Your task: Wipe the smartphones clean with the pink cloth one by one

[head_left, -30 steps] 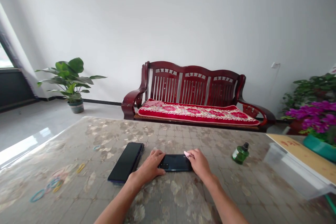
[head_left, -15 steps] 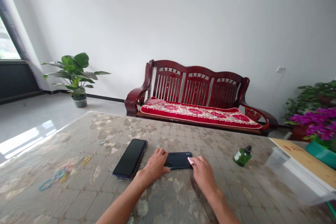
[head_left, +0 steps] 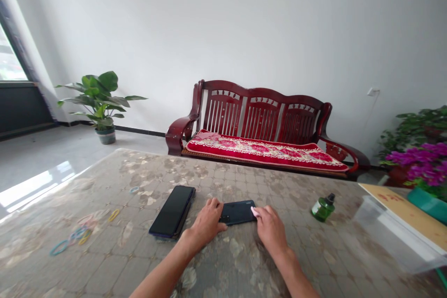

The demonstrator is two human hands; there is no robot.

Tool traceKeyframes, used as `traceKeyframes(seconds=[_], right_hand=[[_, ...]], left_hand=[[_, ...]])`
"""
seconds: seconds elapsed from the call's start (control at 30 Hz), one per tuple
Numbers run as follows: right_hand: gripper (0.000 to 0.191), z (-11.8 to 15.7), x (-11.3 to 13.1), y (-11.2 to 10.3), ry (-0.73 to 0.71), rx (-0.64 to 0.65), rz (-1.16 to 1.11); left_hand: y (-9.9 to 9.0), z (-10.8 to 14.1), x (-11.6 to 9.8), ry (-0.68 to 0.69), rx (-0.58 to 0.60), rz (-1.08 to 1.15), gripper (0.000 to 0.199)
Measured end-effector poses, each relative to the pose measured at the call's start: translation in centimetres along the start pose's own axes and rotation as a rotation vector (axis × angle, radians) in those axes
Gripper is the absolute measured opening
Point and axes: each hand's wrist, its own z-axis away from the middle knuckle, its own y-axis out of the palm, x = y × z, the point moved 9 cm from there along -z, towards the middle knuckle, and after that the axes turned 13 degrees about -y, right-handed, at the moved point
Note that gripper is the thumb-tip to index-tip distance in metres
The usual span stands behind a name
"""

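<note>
A dark phone (head_left: 239, 212) lies back side up on the patterned tablecloth, its camera end toward my left hand (head_left: 208, 218). That hand grips the phone's left end between thumb and fingers. My right hand (head_left: 270, 226) is at the phone's other end, pinching a small pale pink piece (head_left: 255, 212), perhaps cloth or tissue, against the phone's right edge. Fingers hide most of the pink piece. Left of my left hand, a larger black phone (head_left: 173, 211) rests screen up, seemingly on top of another dark flat thing.
A green bottle with a black cap (head_left: 323, 207) stands to the right. Beyond it are a clear plastic box (head_left: 380, 235) and a teal flower pot (head_left: 428, 204). Several coloured hair ties (head_left: 78, 234) lie at the left. A red wooden bench (head_left: 261, 118) stands behind the table (head_left: 223, 177).
The phone between my hands has tilted slightly, its right end a little farther from me. My right hand has shifted slightly with the pink piece. My left hand keeps its grip.
</note>
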Motion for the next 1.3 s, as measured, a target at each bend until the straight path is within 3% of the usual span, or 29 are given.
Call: traceKeyframes(seconds=[0.13,0.27,0.37,0.57,0.67,0.83,1.07,1.3], right_hand=[[0.034,0.0,2.1,0.7,-0.022,-0.006,-0.031],[0.040,0.1,5.1,1.4,-0.159,0.018,-0.129],[0.037,-0.2,4.1,1.1,-0.144,0.035,-0.100],[0.024,-1.4,-0.4,0.0,0.055,0.064,0.054],[0.022,-1.2,0.3,0.4,0.072,0.050,0.026],[0.019,-1.0,2.8,1.1,-0.020,0.038,-0.064],[0.020,-3.2,0.2,0.9,0.108,0.112,0.012],[0.025,-2.3,4.6,2.0,-0.037,0.171,-0.077]], left_hand=[[-0.1,0.0,-0.2,-0.010,0.003,-0.010,0.044],[-0.2,0.1,-0.2,-0.024,0.009,-0.010,0.043],[-0.1,0.2,-0.3,-0.033,0.002,-0.023,0.046],[0.2,0.3,-0.4,-0.096,-0.013,-0.055,0.047],[0.2,0.5,-0.5,-0.125,-0.020,-0.075,0.050],[-0.1,1.0,-0.7,-0.161,-0.053,-0.101,0.049],[-0.3,1.6,-1.6,-0.188,-0.124,-0.173,0.046],[0.0,2.0,-2.6,-0.177,-0.152,-0.262,0.054]])
